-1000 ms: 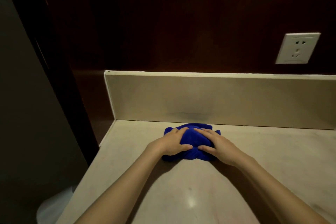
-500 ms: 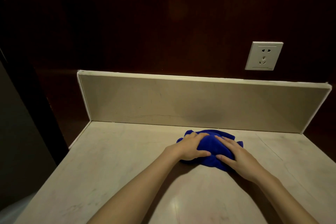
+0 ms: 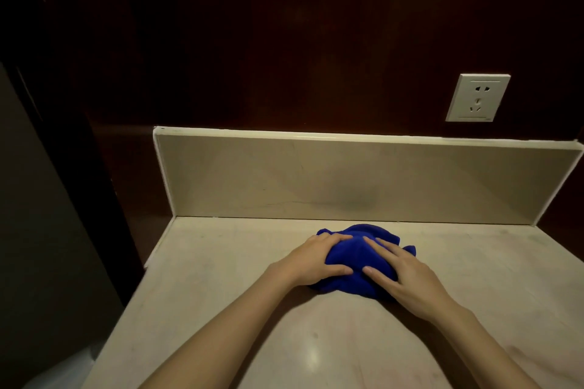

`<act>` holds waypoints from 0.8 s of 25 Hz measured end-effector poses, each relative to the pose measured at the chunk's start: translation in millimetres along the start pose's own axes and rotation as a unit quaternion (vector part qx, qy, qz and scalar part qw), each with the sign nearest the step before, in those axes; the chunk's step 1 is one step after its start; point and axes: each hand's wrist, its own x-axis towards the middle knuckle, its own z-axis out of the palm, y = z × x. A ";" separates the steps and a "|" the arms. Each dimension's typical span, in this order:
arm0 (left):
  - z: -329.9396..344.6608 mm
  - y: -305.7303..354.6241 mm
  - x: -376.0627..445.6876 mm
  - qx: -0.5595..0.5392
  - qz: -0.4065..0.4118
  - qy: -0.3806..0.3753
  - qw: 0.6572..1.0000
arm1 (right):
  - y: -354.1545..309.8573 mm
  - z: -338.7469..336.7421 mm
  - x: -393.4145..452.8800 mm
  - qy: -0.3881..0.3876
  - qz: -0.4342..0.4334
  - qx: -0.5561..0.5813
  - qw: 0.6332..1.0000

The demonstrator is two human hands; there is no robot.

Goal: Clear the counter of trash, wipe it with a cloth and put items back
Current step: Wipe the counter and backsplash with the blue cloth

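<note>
Head camera, looking down over a pale stone counter (image 3: 221, 309): I am watching both bare hands pressing on a bunched blue cloth (image 3: 357, 262) that is lying on the counter's far half, near the low beige backsplash (image 3: 284, 177) but apart from it. I am seeing the left hand (image 3: 313, 259) resting on the cloth's left side, its fingers laid over the top of the bundle and bending gently with its shape, the thumb lying along the near edge. I am seeing the right hand (image 3: 407, 278) lying on the cloth's right side with fingers spread and nearly straight, flat against the fabric, its thumb pointing toward the left thumb and almost meeting it. Neither hand is visibly bunching the fabric into a fist; both are bearing down on it palm-first. Behind the backsplash a dark wood wall (image 3: 284, 41) is rising, carrying a white socket (image 3: 477, 98) at upper right. A bright reflection is showing on the counter between the two forearms.
</note>
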 end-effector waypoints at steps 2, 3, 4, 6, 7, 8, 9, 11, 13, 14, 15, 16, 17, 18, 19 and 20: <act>-15.8 -21.7 -21.9 0.013 -0.011 0.007 1.000 | -32.1 12.3 2.2 0.005 -0.012 -0.023 1.000; -24.9 -32.9 -34.1 0.025 -0.018 0.010 0.999 | -48.5 19.3 4.3 0.007 -0.021 -0.030 0.999; -35.1 -46.1 -48.3 0.035 -0.028 0.012 0.999 | -66.8 27.7 7.2 0.009 -0.033 -0.032 0.999; -55.3 -69.1 -78.5 0.048 -0.050 0.015 0.997 | -103.0 43.0 13.8 0.004 -0.061 -0.030 0.998; -66.3 -79.8 -95.1 0.052 -0.061 0.018 0.997 | -122.8 50.6 17.9 -0.002 -0.075 -0.029 0.997; -76.6 -89.9 -110.2 0.054 -0.069 0.024 0.996 | -141.0 58.0 22.1 -0.007 -0.088 -0.028 0.996; -87.0 -99.8 -127.1 0.055 -0.078 0.030 0.995 | -160.5 66.2 26.3 -0.014 -0.099 -0.028 0.995; -104.5 -117.0 -157.7 0.050 -0.095 0.038 0.993 | -195.3 81.1 33.4 -0.030 -0.117 -0.027 0.992; -117.7 -131.5 -187.0 0.042 -0.111 0.045 0.992 | -225.7 95.7 38.7 -0.044 -0.134 -0.027 0.990; -122.6 -138.4 -199.3 0.038 -0.118 0.047 0.991 | -238.6 101.9 40.1 -0.053 -0.142 -0.029 0.988; -125.9 -143.2 -209.3 0.033 -0.123 0.048 0.991 | -248.7 106.7 41.0 -0.059 -0.147 -0.030 0.987; -127.6 -147.7 -216.1 0.026 -0.127 0.048 0.990 | -255.7 110.2 41.2 -0.062 -0.150 -0.030 0.986; -128.2 -149.3 -221.1 0.025 -0.129 0.048 0.990 | -259.7 112.8 41.0 -0.065 -0.148 -0.029 0.986; -127.8 -150.2 -223.0 0.024 -0.130 0.048 0.990 | -260.3 114.1 41.2 -0.069 -0.146 -0.027 0.987; -126.8 -148.8 -223.9 0.021 -0.129 0.047 0.990 | -259.2 114.3 41.4 -0.071 -0.145 -0.024 0.987; -125.2 -147.2 -223.6 0.011 -0.128 0.044 0.991 | -256.8 114.3 41.5 -0.074 -0.148 -0.021 0.986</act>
